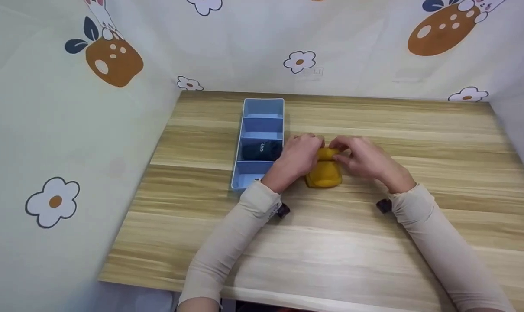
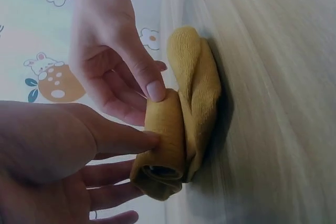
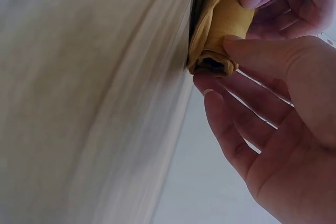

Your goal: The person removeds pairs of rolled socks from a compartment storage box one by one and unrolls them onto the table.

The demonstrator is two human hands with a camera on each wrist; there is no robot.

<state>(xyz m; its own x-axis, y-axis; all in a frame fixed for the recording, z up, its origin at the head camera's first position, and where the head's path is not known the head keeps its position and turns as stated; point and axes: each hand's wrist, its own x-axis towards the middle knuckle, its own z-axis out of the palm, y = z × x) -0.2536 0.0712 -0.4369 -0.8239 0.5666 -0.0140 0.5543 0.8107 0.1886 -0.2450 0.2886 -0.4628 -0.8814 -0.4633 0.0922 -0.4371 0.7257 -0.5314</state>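
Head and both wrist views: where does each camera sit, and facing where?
Head: head-worn, facing forward and down at the table; left grip, right grip, sleeves show.
Left wrist: on that wrist, facing the yellow cloth; both grips show.
Right wrist: on that wrist, facing that cloth; both grips show.
Shared: both wrist views show the cloth's roll, from opposite ends.

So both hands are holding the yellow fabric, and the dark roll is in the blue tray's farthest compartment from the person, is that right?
Not quite. The dark roll isn't at the far end of the blue tray; the head view shows it in the second compartment from the near end. The left hand and right hand do both hold the yellow fabric.
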